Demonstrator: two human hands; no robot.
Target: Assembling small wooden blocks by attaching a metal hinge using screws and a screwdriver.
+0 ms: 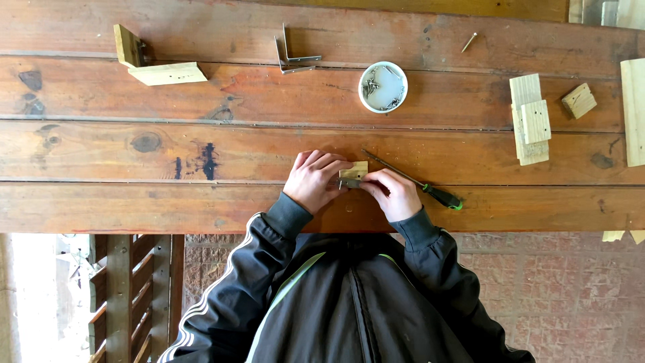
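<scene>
Two hands meet near the front edge of the wooden counter [168, 154], close to its middle. The left hand [312, 181] has its fingers curled over a small wood block [355, 169] and holds it from the left side. The right hand [393, 193] pinches the same block from the right, and its fingertips touch a small grey metal piece [348, 183] at the block's lower edge. What kind of piece it is cannot be told. The block sits flat on the counter between both hands.

A screwdriver [413, 180] with a black and green handle lies just beside the right hand, slanting toward the right. A white bowl of screws [383, 87] stands farther back, near the middle. Two metal corner brackets [294, 57] lie to the left of the bowl, near the back edge. Two wood pieces joined in a corner [151, 64] lie near the back left corner. A stack of flat wood pieces [531, 121] and a small wood cube [578, 101] lie toward the right edge. One loose screw [469, 42] lies near the back edge.
</scene>
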